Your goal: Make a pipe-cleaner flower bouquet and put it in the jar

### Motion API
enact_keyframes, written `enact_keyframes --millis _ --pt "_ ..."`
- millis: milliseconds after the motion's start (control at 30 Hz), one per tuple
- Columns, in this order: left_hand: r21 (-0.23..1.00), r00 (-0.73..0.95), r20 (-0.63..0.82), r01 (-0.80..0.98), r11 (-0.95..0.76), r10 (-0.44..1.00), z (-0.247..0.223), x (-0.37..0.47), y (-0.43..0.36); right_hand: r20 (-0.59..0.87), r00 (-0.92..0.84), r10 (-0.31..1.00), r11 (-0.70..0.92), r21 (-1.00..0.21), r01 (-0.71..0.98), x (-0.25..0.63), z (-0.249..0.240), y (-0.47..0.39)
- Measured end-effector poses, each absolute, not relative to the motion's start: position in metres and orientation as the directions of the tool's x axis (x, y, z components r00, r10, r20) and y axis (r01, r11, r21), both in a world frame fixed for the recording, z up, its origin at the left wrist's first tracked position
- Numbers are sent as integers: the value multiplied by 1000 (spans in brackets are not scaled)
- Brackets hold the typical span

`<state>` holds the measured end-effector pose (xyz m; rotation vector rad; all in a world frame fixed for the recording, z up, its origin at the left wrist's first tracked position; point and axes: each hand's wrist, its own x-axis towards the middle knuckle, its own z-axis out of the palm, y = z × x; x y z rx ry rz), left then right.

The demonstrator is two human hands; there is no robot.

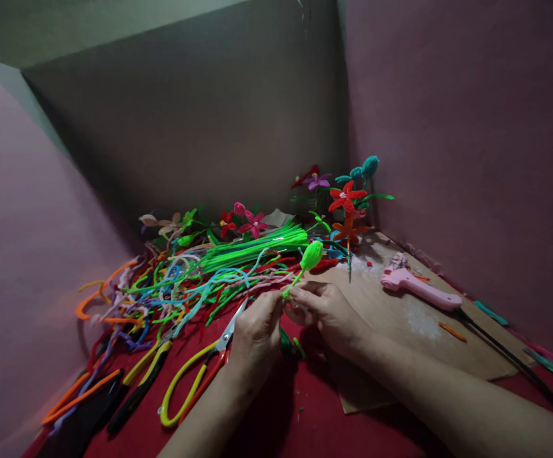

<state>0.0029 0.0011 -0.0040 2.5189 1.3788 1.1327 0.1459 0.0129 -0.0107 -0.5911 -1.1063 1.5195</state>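
A bright green fuzzy bud on a thin green stem stands upright between my hands, above the red surface. My left hand is closed, its fingertips pinching the lower stem from the left. From the right, my right hand meets it with thumb and forefinger closed on the same stem. The stem's lower end is mostly hidden by my fingers. Just left of my left hand lie scissors with yellow and red handles, their blades partly open. Short green pieces lie below my hands.
Colourful pipe cleaners and a green bundle cover the left and back. Yellow-black pliers lie front left. A pink glue gun with a black cord rests on brown board at right. Finished flowers stand behind.
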Motion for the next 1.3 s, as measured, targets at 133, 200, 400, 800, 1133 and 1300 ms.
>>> enact_keyframes --millis 133,200,400,800,1133,1300 --pt "396 343 589 667 -631 732 0 3 0 223 -288 931 73 -890 -450 148 -9 13" --pt "420 330 592 652 -631 735 1 3 -1 201 -284 938 58 -895 -443 148 -9 14" --pt "678 191 415 587 -442 890 7 5 -1 183 -254 950 37 -870 -491 146 -15 18" --pt "994 378 -109 28 106 919 20 -8 -1 258 -291 921 59 -832 -551 148 -11 15" --pt "922 300 45 355 -155 953 11 -3 8 137 -121 983 38 -801 -597 146 -18 20" --pt "840 245 254 423 -339 935 2 2 6 112 -114 987 23 -806 -591 144 -20 20"
